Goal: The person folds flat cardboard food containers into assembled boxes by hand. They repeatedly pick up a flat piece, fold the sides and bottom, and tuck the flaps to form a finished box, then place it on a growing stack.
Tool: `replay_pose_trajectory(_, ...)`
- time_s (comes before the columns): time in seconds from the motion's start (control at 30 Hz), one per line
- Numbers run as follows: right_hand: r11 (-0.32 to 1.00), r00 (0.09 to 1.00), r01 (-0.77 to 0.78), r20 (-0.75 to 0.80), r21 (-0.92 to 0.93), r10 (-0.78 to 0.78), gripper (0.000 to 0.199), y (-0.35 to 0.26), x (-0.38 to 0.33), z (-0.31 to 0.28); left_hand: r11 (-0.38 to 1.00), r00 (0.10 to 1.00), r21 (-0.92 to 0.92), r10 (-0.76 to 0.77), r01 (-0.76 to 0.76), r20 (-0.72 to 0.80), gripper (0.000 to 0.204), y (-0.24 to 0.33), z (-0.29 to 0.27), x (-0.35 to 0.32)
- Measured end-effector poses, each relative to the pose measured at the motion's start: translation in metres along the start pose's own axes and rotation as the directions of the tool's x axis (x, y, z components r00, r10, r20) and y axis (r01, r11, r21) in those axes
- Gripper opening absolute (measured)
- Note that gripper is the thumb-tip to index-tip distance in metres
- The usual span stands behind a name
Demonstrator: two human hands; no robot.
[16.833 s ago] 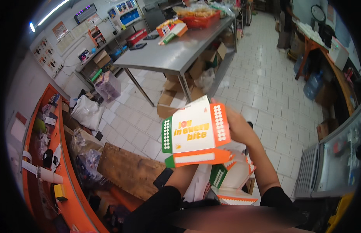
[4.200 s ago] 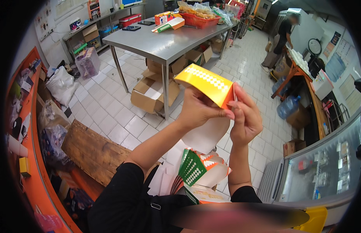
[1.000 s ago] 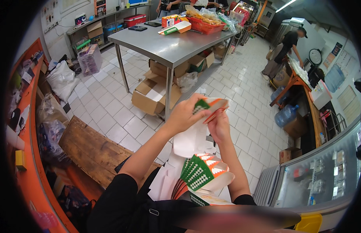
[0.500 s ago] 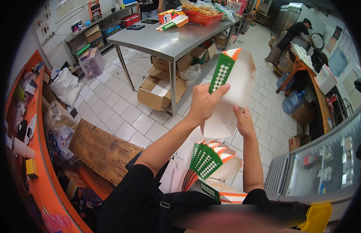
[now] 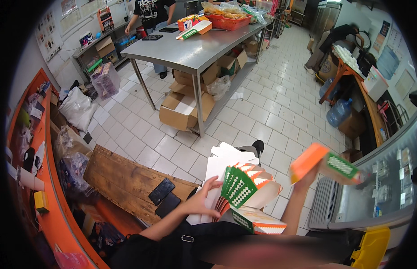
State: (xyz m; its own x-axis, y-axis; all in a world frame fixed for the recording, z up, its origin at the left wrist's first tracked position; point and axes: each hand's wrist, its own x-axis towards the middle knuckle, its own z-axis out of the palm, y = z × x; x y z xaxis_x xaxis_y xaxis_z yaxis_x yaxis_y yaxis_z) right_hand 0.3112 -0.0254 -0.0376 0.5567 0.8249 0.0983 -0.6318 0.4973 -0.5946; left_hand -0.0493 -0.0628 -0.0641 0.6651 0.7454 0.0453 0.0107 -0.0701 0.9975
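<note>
Fingers [image 5: 211,184] of your left hand [image 5: 197,205] are parted and slightly bent, with a gap between them and the thumb, at the left side of a fan of nested cartons [image 5: 240,190]; whether the thumb touches the cartons' edges cannot be told. Your right hand [image 5: 310,175] is raised out to the right, gripping a folded carton [image 5: 309,162] from below, its orange side toward you and its green, white-patterned side farther right; motion blur and the carton itself hide most of those fingers. The nested cartons stand close in front of your body, green sides to the left and pale insides opening to the right, with another carton [image 5: 257,219] lying just nearer to you. White card pieces [image 5: 213,167] show behind and left of the fan. Left of your left hand, a wooden board [image 5: 123,177] bears two dark flat devices, the phone [image 5: 161,190] and a plain slab [image 5: 168,205] next to it. Ahead, a steel table [image 5: 181,56] carries a red basket [image 5: 228,22] of bagged food and one more green-and-orange carton [image 5: 195,30], and a person [image 5: 152,11] in a dark printed top stands behind it.
</note>
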Motion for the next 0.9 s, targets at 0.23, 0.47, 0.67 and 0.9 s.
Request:
replay_pose_trajectory(0.23, 0.879, 0.968, -0.239, 0.168, 0.412, 0.184, 0.045, 0.084, -0.074, -0.026, 0.855, 0.973, 0.509, -0.192, 0.101, 0.13, 0.126, 0.007, 0.03, -0.022)
replay_pose_trajectory(0.47, 0.497, 0.893, -0.445, 0.326, 0.745, 0.311, 0.048, 0.058, -0.091, 0.022, 0.918, 0.985, 0.375, 0.071, -0.127, 0.16, 0.108, 0.018, 0.037, -0.024)
replay_pose_trajectory(0.67, 0.615, 0.877, -0.472, 0.403, 0.632, 0.26, 0.042, 0.072, -0.095, 0.002, 0.835, 0.983, 0.518, -0.171, 0.184, -0.072, 0.091, 0.011, 0.052, -0.014)
replay_pose_trajectory(0.9, 0.722, 0.931, -0.364, 0.2, 0.588, 0.306, 0.037, 0.044, -0.071, -0.031, 0.939, 0.924, 0.155, -0.254, 0.307, -0.285, 0.061, -0.002, 0.051, -0.015)
